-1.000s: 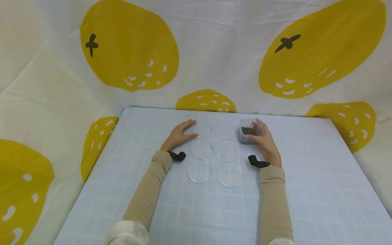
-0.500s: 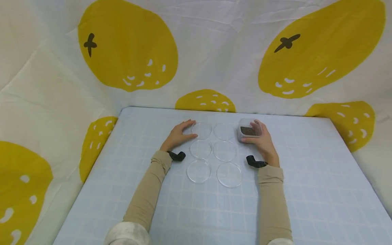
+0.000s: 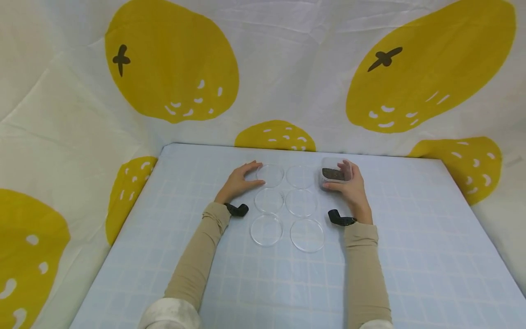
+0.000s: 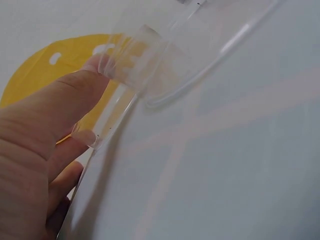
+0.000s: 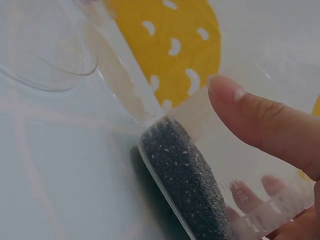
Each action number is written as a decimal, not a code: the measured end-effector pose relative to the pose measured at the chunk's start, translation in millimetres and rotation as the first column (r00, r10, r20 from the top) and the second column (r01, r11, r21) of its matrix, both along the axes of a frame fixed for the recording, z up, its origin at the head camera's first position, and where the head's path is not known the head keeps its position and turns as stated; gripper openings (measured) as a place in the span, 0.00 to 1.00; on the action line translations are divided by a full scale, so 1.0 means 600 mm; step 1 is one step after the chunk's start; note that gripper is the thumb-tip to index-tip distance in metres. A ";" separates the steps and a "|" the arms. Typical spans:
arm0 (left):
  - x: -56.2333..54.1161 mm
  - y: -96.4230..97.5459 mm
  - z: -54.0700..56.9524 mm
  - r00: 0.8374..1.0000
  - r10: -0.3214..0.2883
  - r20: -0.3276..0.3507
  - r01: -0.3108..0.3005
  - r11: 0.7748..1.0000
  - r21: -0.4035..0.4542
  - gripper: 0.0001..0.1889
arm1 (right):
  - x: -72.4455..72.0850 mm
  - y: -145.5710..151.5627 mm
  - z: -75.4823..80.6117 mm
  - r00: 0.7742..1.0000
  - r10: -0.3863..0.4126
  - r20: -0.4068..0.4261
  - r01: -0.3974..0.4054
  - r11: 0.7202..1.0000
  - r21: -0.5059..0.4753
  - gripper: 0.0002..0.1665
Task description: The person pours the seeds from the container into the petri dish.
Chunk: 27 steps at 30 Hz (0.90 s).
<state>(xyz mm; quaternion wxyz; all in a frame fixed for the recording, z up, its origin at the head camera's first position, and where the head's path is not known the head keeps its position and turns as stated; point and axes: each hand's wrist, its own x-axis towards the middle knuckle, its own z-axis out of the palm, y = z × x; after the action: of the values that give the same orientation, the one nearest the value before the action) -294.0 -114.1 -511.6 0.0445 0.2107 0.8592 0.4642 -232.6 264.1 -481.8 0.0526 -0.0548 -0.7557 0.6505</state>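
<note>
Tabletop (image 3: pixel 271 288) in pale blue check stretches wide on the near side of the left hand (image 3: pixel 240 183) and right hand (image 3: pixel 354 191), and outward past both; its far edge runs a little beyond their fingertips. Nearer than the fingers lie a near-left dish (image 3: pixel 266 230) and near-right dish (image 3: pixel 307 235), clear and round, then a middle-left dish (image 3: pixel 269 201) and middle-right dish (image 3: pixel 301 203). Left thumb and fingers pinch the far-left dish (image 3: pixel 270 176) across its rim; the far-right dish (image 3: pixel 300 177) sits between the hands. Right fingers grip a clear tub (image 3: pixel 330 163) of dark grains (image 5: pixel 180 175), thumb along its near side. Beyond all fingertips stands a white curtain (image 3: pixel 287 64) printed with yellow fruit.

Against one second ago, the right thumb reaches slightly farther left along the tub; left hand and dishes match.

I cannot tell whether the tub's base touches the cloth. The other right fingers show dimly through its wall, and the left wrist view cuts off the dish at the top.
</note>
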 end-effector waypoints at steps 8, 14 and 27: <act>0.000 -0.002 0.003 1.000 -0.001 -0.019 0.001 1.000 0.002 0.36 | 0.008 -0.022 0.060 0.998 -0.034 -0.049 0.033 0.999 -0.025 0.64; 0.001 -0.002 0.002 1.000 0.004 -0.001 -0.004 1.000 0.004 0.35 | 0.011 -0.052 0.107 0.985 -0.073 -0.155 0.066 0.997 -0.047 0.59; 0.003 0.003 0.001 1.000 0.004 0.024 -0.006 0.999 0.043 0.37 | 0.005 -0.137 0.134 0.920 -0.079 -0.384 0.081 0.997 -0.011 0.60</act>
<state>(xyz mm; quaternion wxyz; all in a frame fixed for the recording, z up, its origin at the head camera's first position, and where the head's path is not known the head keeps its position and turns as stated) -292.4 -112.5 -510.9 0.0492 0.2039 0.8488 0.4853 -229.4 181.6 -401.4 0.2261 0.0432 -0.7296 0.6440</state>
